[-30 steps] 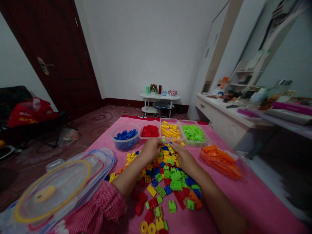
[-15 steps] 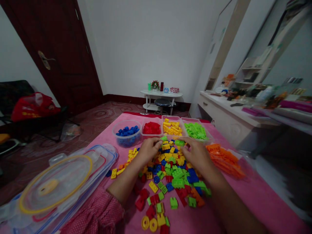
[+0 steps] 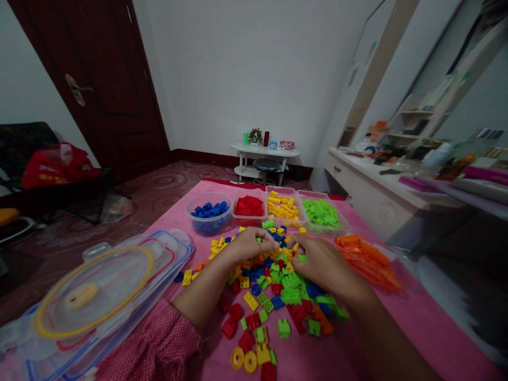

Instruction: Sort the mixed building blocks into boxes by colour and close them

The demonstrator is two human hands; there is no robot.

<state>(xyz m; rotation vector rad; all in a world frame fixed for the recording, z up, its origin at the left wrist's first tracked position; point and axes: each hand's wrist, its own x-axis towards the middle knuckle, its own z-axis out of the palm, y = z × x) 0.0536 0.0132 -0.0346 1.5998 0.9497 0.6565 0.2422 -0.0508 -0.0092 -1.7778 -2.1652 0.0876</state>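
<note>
My left hand [image 3: 252, 244] is over the far part of a loose pile of toy building bricks [image 3: 291, 295]. Its fingers are bent and drawn together, with a bit of a green brick [image 3: 259, 240] showing between them. Close by on the right, my right hand [image 3: 317, 262] is curled, its fingertips towards the left hand. A green brick [image 3: 302, 258] shows between its thumb and fingers. Yellow, blue, green, red and orange bricks lie beneath and around both hands. The fingertips hide some of the pile.
Along the far side stand clear tubs of blue bricks [image 3: 209, 210], red bricks [image 3: 249, 205], yellow bricks [image 3: 282, 206] and green bricks [image 3: 320, 212]. Orange pieces [image 3: 367, 262] lie at right. Stacked container lids [image 3: 99, 296] cover the left of the pink cloth [image 3: 206, 344].
Both hands have come nearer to me and closer together, and their fingers have drawn in. The green brick beside my right fingertips has left its spot. The view has shifted slightly.
</note>
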